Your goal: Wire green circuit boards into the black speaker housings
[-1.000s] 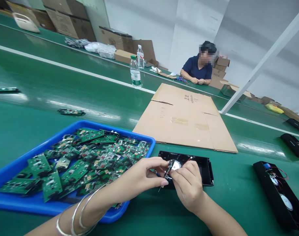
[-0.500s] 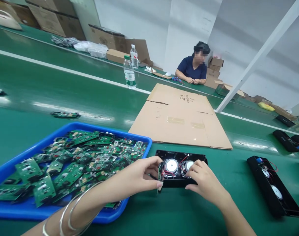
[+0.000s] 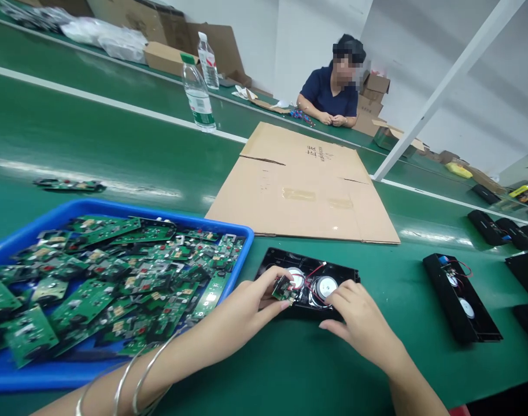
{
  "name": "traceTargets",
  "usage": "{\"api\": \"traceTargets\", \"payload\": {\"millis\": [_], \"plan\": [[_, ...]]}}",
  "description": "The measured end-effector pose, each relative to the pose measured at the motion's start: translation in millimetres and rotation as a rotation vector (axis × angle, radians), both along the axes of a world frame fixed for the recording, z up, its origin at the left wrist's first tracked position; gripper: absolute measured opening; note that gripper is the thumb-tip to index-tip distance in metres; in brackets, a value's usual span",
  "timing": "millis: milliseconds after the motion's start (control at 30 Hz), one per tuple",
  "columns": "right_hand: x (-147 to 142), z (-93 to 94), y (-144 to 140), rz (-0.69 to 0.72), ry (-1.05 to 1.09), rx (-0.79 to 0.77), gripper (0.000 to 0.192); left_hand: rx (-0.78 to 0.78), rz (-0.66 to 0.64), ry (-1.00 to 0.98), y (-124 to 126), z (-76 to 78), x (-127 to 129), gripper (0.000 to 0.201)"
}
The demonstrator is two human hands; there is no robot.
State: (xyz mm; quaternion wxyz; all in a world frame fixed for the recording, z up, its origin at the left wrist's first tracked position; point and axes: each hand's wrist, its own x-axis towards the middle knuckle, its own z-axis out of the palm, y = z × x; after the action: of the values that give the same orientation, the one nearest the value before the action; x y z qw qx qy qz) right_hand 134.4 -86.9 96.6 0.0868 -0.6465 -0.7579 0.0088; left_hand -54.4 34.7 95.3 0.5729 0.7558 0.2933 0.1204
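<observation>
Board (image 3: 282, 288) at five o'clock, tilted over the nine-o'clock end of a case (image 3: 342, 273), pinched between thumb and curled fingers of the left hand (image 3: 251, 300). Partly covered by fingertips; no telling whether touching the case. Half a second ago, on edge at that same end. Right hand (image 3: 361, 315) half open, seemingly gripping nothing, fingertips (image 3: 334, 297) at the case's three-o'clock speaker (image 3: 327, 286); touch unclear. Also inside the case, red wires (image 3: 309, 277) with a white plug (image 3: 324, 264), and a nine-o'clock speaker (image 3: 296, 277), partly behind board and fingers, in full view half a second ago. At eight o'clock, a tray (image 3: 29, 381) heaped with green boards (image 3: 90, 300); cut off at nine, hidden at four by the left forearm (image 3: 181, 361). At four o'clock, a second case (image 3: 439, 300), open, with speakers (image 3: 466, 308) and red wire inside. Beyond it, a black item (image 3: 526, 271), cut off. At nine o'clock, a loose board (image 3: 70, 185); at twelve from the first case, flat cardboard (image 3: 298, 190). Farther, at eleven, two bottles (image 3: 199, 104); at one, a person (image 3: 331, 86) with joined hands (image 3: 332, 119), too small to tell any grip.
</observation>
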Motion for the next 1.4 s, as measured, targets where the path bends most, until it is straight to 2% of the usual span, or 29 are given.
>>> {"api": "traceTargets", "payload": {"millis": [100, 200, 367, 433, 533, 633, 733, 800, 900, 967, 1200, 1400], "plan": [[1.3, 6.8, -5.3, -0.116, -0.136, -0.093, 0.033, 0.101, 0.021, 0.058, 0.7, 1.1, -0.6, 0.029], [-1.4, 2.7, -7.7, -0.130, -0.175, -0.195, 0.030, 0.143, 0.049, 0.075, 1.2, 0.6, 0.1, 0.032], [-1.9, 1.8, -6.7, -0.249, 0.105, -0.212, 0.021, 0.173, 0.084, 0.064, 0.7, -0.1, 1.3, 0.032], [-1.9, 6.7, -4.1, -0.252, 0.184, -0.176, 0.017, 0.182, 0.094, 0.056, 0.5, -1.0, 1.4, 0.032], [-4.1, 12.0, 4.4, -0.184, 0.266, -0.072, 0.013, 0.198, 0.118, 0.064, 0.3, -4.2, 0.9, 0.032], [-7.9, 7.6, 18.7, -0.089, 0.322, 0.133, 0.013, 0.173, 0.132, 0.065, 0.3, -7.5, 0.5, 0.033], [-14.1, -2.9, 33.6, -0.067, 0.372, 0.334, 0.014, 0.141, 0.157, 0.040, 0.0, -8.1, 0.8, 0.033], [-19.8, -8.7, 40.4, -0.117, 0.483, 0.360, 0.012, 0.129, 0.179, 0.020, -0.6, -7.1, 1.3, 0.031], [-28.2, -13.1, 45.2, -0.191, 0.651, 0.288, 0.012, 0.113, 0.205, -0.001, -1.7, -6.4, 2.3, 0.031], [-31.6, -14.9, 46.5, -0.172, 0.631, 0.275, 0.011, 0.107, 0.216, -0.005, -2.5, -7.5, 3.0, 0.031], [-31.3, -23.1, 48.4, -0.026, 0.282, 0.377, 0.013, 0.127, 0.224, 0.002, -3.7, -14.6, 4.3, 0.033], [-32.7, -25.0, 47.5, -0.013, 0.273, 0.386, 0.017, 0.128, 0.198, 0.011, -4.9, -14.2, 4.7, 0.031]]}}
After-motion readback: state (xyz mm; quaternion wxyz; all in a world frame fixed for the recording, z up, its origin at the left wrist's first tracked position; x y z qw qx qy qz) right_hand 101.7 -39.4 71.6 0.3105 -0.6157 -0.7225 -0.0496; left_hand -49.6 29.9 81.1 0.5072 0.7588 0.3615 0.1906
